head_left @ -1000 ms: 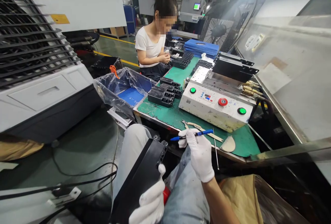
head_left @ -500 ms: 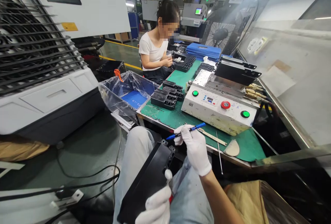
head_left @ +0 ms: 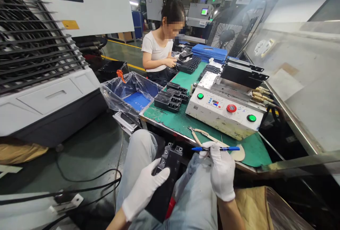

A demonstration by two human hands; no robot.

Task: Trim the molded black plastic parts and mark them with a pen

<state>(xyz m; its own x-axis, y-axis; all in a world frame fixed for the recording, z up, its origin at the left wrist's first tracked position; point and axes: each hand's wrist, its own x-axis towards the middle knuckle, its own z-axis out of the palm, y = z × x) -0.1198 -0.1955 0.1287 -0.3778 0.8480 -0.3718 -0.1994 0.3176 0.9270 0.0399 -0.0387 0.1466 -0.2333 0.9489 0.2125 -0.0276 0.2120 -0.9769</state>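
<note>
My left hand point(head_left: 145, 189), in a white glove, grips a black metal housing point(head_left: 166, 177) upright above my lap, with several holes in its top end. My right hand point(head_left: 221, 170), also gloved, pinches a blue ballpoint pen point(head_left: 215, 148) level, just above the housing and close to the bench's front edge. Beyond the pen, a pair of cutting pliers point(head_left: 202, 136) with beige handles lies on the green bench mat point(head_left: 183, 122). A pale rounded pad point(head_left: 240, 155) lies on the mat, partly behind the pen.
A white machine point(head_left: 223, 111) with green and red buttons stands on the bench, beside rows of black housings point(head_left: 170, 101). A plastic-lined blue bin point(head_left: 130, 95) stands left of the bench. A co-worker point(head_left: 156, 51) sits across it, working with gloved hands.
The housing has swung more upright, its holed end now up, and my left hand has shifted onto its side. My right hand has moved down and right, turning the pen level.
</note>
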